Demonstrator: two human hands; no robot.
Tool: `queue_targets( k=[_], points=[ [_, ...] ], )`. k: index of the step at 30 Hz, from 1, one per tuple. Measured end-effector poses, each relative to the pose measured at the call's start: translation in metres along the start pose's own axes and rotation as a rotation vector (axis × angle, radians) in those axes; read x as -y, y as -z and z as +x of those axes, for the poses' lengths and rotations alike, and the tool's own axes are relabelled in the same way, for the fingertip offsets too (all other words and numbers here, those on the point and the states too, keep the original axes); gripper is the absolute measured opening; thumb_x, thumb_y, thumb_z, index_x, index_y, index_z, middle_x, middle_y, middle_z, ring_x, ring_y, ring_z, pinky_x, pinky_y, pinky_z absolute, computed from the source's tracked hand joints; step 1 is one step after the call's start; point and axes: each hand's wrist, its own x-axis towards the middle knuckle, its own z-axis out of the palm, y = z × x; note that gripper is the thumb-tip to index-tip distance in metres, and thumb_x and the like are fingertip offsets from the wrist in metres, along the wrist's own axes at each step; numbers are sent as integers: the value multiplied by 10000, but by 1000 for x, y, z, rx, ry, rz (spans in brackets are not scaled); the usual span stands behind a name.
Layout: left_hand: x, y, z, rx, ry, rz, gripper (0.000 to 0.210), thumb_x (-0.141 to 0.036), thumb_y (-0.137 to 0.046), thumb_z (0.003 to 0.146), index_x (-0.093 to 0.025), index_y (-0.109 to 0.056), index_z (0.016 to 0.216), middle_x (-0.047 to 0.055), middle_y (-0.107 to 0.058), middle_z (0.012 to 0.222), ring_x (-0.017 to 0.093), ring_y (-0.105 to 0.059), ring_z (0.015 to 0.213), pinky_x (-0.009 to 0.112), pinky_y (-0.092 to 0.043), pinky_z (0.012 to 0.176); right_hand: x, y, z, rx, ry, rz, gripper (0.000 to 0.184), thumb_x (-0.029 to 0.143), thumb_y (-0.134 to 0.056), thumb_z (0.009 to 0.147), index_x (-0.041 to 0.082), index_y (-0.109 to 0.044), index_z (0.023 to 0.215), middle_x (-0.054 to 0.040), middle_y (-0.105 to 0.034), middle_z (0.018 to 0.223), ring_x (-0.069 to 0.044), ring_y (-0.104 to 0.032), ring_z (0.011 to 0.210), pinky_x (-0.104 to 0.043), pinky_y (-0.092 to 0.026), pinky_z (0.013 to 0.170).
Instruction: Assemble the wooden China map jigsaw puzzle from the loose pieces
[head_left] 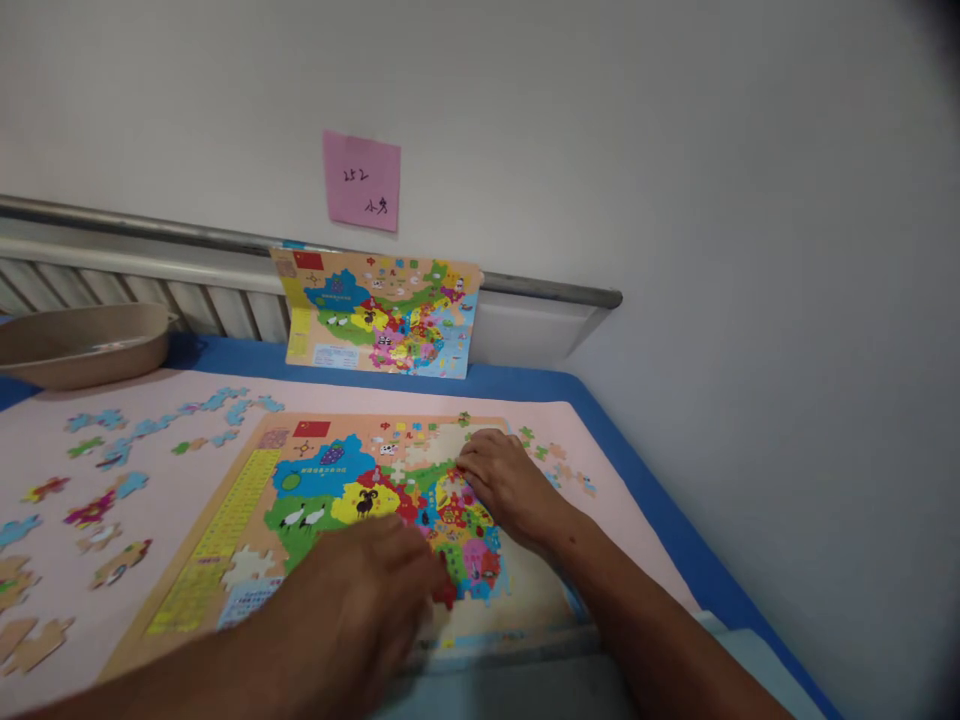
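Observation:
A partly filled jigsaw puzzle of a colourful map (322, 478) lies flat before me, with bare tray showing at its upper right, lower left and right side. My right hand (510, 485) rests at the puzzle's upper right, fingers curled together with tips down on the pieces; anything under them is hidden. Over the lower middle is my left hand (367, 590), smeared by motion, its fingers bent. By its fingertips a red puzzle piece (445, 585) shows; whether it is held I cannot tell. One small green piece (464, 419) sits at the puzzle's top edge.
Loose puzzle pieces (112, 510) are spread on the pink sheet to the left, and several more (559, 460) at the right. A folded reference map (382, 315) leans against the metal rail (555, 288). At the far left stands a brown basin (90, 345). A pink note (361, 180) is on the wall.

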Motion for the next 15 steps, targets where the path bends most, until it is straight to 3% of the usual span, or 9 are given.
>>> queue_targets(
  k=[2, 6, 11, 15],
  points=[
    [23, 0, 33, 18, 52, 171, 122, -174, -522, 919, -197, -636, 883, 55, -662, 894, 238, -596, 839, 400, -489, 795, -3, 0, -1, -25, -9, 10, 86, 152, -610, 967, 176, -692, 970, -67, -641, 1055, -243, -469, 1083, -367, -320, 923],
    [58, -10, 75, 82, -79, 358, 171, -154, -460, 957, -168, -628, 926, 73, -667, 957, 255, -584, 936, 410, -466, 888, -5, 1, -1, -18, -2, -28, 106, 153, -623, 962, 189, -694, 894, -48, -632, 988, -230, -471, 1032, -359, -315, 881],
    [74, -19, 92, 72, -135, 376, 150, -158, -524, 930, -189, -636, 1024, 67, -674, 1123, 259, -573, 1047, 404, -444, 940, -7, -3, -1, 3, 17, -71, 170, 178, -586, 993, 186, -701, 868, -43, -628, 937, -213, -471, 969, -356, -300, 827],
    [80, -19, 100, 114, -148, 377, 175, -155, -599, 872, -209, -657, 1028, 80, -684, 1134, 262, -588, 1064, 407, -438, 957, -9, -6, -1, 14, 17, -103, 188, 185, -580, 994, 175, -701, 849, -53, -628, 926, -218, -471, 955, -359, -293, 798]
  ],
)
